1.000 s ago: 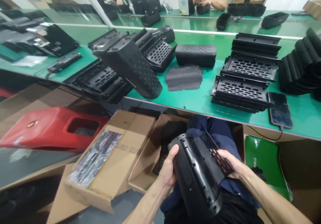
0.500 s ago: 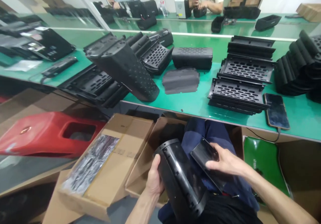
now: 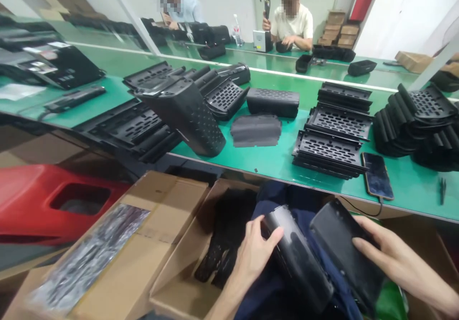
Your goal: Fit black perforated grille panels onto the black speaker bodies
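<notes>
My left hand (image 3: 256, 246) is closed on the upper end of a glossy black plastic housing (image 3: 303, 262), thumb on top and fingers at its left side. This housing is long with rounded sides and lies tilted above my lap. To its right, my right hand (image 3: 382, 248) grips a second black part, a smooth shell panel (image 3: 342, 243), by its right edge. A narrow gap shows between the two parts at their upper ends. The fingertips of my right hand are hidden behind the panel.
Perforated black shells (image 3: 330, 150) are stacked on the green bench (image 3: 265, 160), beside a phone (image 3: 378, 176). A tall black casing (image 3: 190, 114) leans at left. Below are an open carton (image 3: 182, 243), a taped carton (image 3: 168, 210) and a red plastic stool (image 3: 32, 195). Two people sit opposite.
The housing in my left hand has turned, and that hand now grips its upper end. My right hand has moved right with the panel. The view has tilted up.
</notes>
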Demonstrator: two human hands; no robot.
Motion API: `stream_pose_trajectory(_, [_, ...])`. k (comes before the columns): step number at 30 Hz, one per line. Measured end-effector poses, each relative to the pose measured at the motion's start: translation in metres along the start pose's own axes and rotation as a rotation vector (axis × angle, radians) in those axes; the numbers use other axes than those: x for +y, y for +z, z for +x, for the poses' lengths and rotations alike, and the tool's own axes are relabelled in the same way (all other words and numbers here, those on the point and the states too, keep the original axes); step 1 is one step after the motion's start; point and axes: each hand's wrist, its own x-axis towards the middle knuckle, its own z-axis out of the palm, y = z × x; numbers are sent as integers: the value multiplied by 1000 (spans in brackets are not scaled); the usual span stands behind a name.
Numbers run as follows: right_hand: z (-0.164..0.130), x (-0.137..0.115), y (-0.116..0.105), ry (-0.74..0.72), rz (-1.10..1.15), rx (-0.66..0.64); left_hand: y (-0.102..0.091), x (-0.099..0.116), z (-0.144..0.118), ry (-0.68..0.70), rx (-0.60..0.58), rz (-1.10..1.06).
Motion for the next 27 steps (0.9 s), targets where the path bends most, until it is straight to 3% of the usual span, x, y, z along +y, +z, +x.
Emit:
stream_pose_trajectory(3, [12, -22, 29, -81, 57, -137, -2, 21, 2, 239, 233, 306])
stream_pose_trajectory(6, [27, -39, 56, -155, 89, -155, -5, 32, -10, 397, 216, 105])
stream_pose_trajectory(10, [34, -48, 82, -180, 214, -163, -2, 39, -29, 280, -165, -168])
stream_pose_trajectory(12, [33, -47, 92, -180, 305, -200, -1, 42, -32, 242, -242, -136])
stream_pose_trajectory(17, [29, -43, 107, -152, 416, -262, -6, 43, -25, 275, -197, -63])
stream_pose_trajectory(27, [28, -42, 118, -226, 191, -135, -14, 38, -17, 322, -106, 111])
